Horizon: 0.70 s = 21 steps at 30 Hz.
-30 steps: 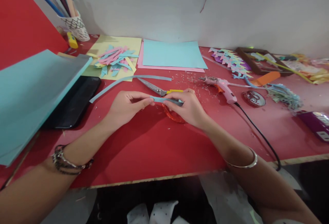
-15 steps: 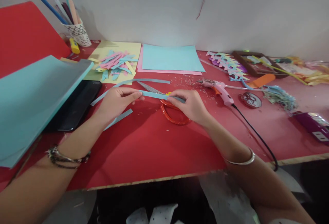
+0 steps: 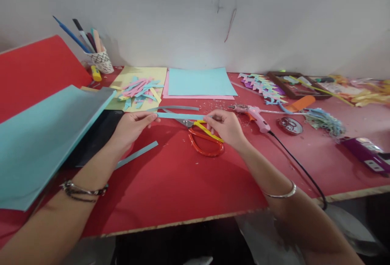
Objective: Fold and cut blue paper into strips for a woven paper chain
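Observation:
Stretched level between my two hands is a light blue paper strip [image 3: 180,116]. My left hand [image 3: 134,127] pinches its left end between thumb and fingers. The right end is pinched by my right hand [image 3: 224,126]. Beneath and behind the strip lie scissors [image 3: 206,151] with red and yellow handles, their blades partly covered by it. Another blue strip [image 3: 138,154] rests on the red table below my left hand, its lower end hidden by my wrist. One more strip [image 3: 178,107] lies just beyond the held one.
A pink glue gun [image 3: 258,121] with a black cord lies right of my right hand. Cut paper pieces [image 3: 141,89] are heaped on yellow paper. Blue sheets [image 3: 201,81] lie at the back. A black phone [image 3: 97,135] and a blue paper stack [image 3: 55,135] are at left.
My hands have moved slightly apart, and a longer stretch of the strip shows between them. More of the scissors' yellow handle is visible. The camera view has tilted up.

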{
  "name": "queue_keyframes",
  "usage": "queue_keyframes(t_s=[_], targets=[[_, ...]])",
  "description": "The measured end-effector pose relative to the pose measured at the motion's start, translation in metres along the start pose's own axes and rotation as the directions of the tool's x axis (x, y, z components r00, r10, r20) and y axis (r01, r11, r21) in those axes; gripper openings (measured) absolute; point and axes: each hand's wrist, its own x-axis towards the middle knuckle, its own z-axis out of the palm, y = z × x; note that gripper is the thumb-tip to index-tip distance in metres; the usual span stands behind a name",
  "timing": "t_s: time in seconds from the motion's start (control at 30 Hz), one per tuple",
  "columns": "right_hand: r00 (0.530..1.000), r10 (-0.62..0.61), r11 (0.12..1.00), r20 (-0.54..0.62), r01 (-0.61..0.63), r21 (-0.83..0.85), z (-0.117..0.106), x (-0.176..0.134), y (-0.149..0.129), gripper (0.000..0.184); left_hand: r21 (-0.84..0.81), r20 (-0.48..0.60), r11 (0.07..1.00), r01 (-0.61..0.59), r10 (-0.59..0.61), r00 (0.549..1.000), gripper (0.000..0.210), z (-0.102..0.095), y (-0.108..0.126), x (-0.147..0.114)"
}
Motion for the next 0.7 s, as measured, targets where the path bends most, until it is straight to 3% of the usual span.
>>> queue_keyframes(t_s=[0.2,0.53,0.7], targets=[[1.000,0.019,0.999,0.001,-0.019,0.046,0.001,-0.001,-0.005,0.028,-0.034,0.007,0.999,0.001,-0.001,1.000,0.023,-0.002,0.006,-0.001],[0.974,-0.217,0.938,-0.059,0.192,-0.287,-0.002,-0.004,-0.015,0.029,-0.135,0.085,0.989,0.066,-0.054,0.995,0.029,-0.005,0.008,0.000],[0.974,-0.223,0.922,-0.025,0.202,-0.329,-0.004,-0.002,-0.016,0.030,-0.167,0.093,0.982,0.089,-0.074,0.993,0.027,-0.007,0.011,-0.001]])
